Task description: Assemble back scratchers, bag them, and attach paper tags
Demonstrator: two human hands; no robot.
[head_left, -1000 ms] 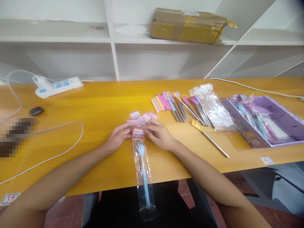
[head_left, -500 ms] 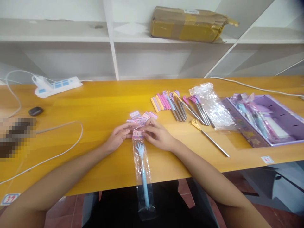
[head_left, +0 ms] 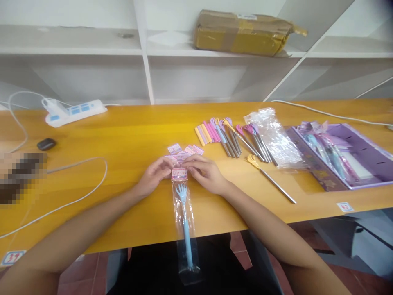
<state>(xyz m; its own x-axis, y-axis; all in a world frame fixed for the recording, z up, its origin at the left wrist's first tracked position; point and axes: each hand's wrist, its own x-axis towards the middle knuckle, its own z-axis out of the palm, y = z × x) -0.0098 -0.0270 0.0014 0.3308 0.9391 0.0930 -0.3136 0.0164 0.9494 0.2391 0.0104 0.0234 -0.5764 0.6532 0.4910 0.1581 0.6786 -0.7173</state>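
A light blue back scratcher (head_left: 187,233) with a hand-shaped head lies inside a long clear plastic bag (head_left: 190,213). The lower end of the bag hangs past the table's front edge. Near its top sits a small pink printed header card (head_left: 179,175). My left hand (head_left: 154,175) pinches the bag's top from the left, fingers curled. On the other side my right hand (head_left: 206,174) is closed on the top right edge, thumb near the card. The fingertips partly cover the bag's upper flap. More printed cards (head_left: 194,150) lie just beyond my fingers.
Several metal-shafted back scratchers (head_left: 260,143) and coloured handle sleeves (head_left: 206,133) lie right of centre. One yellow-headed scratcher (head_left: 272,179) lies nearer. Clear bags (head_left: 278,143) and a purple box (head_left: 327,176) with packed scratchers are at right. A power strip (head_left: 80,110) and cables lie left.
My fingers have drawn slightly apart at the bag's top, so the header card now shows more fully. The bag and scratcher have hardly moved.
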